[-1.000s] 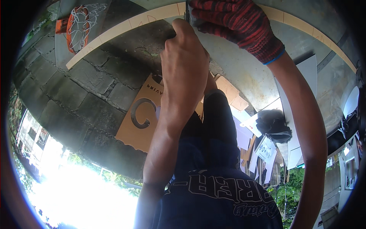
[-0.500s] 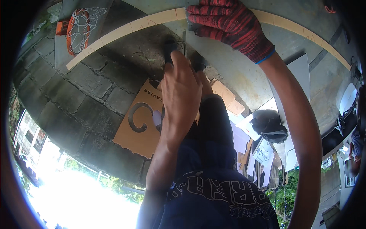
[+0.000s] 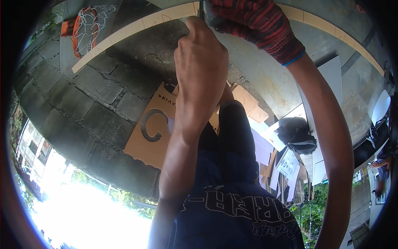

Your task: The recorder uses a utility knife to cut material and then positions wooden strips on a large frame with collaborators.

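A long pale strip [image 3: 141, 27] with pencil marks runs across the top of the view, its line bent by the lens. My bare left hand [image 3: 201, 62] is closed in a fist, thumb up, around a thin dark blade-like tool [image 3: 202, 10] that stands against the strip's near edge. Most of the tool is hidden by the hand or cut off by the top edge. Just right of it, my right hand [image 3: 259, 27], in a red and black knit glove, lies over the strip with fingers curled against a small dark grey piece [image 3: 212, 17].
A small basketball hoop [image 3: 85, 33] with a net is at the upper left. Grey blocks [image 3: 83, 116] form a wall below it. A cut cardboard sheet [image 3: 145, 145] leans near my legs. Papers, cardboard and a black cloth-like item [image 3: 296, 135] lie right. Another person [image 3: 381, 166] is far right.
My left hand has moved up and away from my body, bringing the blade-like tool to the strip. The gloved right hand has shifted slightly right and its fingers are more curled.
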The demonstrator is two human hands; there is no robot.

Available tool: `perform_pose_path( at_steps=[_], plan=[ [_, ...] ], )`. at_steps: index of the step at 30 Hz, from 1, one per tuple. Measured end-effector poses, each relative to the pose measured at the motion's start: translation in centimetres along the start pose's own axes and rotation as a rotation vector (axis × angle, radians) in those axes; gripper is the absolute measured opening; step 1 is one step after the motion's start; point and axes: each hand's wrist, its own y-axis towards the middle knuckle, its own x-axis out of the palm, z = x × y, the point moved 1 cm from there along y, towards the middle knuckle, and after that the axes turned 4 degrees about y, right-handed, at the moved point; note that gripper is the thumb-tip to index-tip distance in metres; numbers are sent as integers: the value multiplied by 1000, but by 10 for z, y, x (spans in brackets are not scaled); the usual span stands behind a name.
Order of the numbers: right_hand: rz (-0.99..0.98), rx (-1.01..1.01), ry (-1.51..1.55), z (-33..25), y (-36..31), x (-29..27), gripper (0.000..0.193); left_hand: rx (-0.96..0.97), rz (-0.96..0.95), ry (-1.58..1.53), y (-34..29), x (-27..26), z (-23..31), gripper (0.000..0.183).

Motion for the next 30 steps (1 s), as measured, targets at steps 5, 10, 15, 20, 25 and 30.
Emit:
perform_pose_path(
  at_steps=[5,10,15,20,25,30],
  plan=[
    [-33,57,-27,-7,6,-3,42,-21,-68,6,1,-4,0,9],
    [-82,64,-85,-8,5,1,38,-90,-157,128,1,-9,4,16],
    [-24,37,-50,-2,1,5,37,56,-51,60,5,-8,-3,8],
    [-69,185,128,-1,-1,5,39,18,-60,87,7,-10,4,8],
    [-80,105,-35,-6,3,-1,35,-94,-132,179,0,-4,9,19],
    [-119,82,-70,-6,2,1,27,-87,-116,103,-5,7,-2,13]
  ],
)
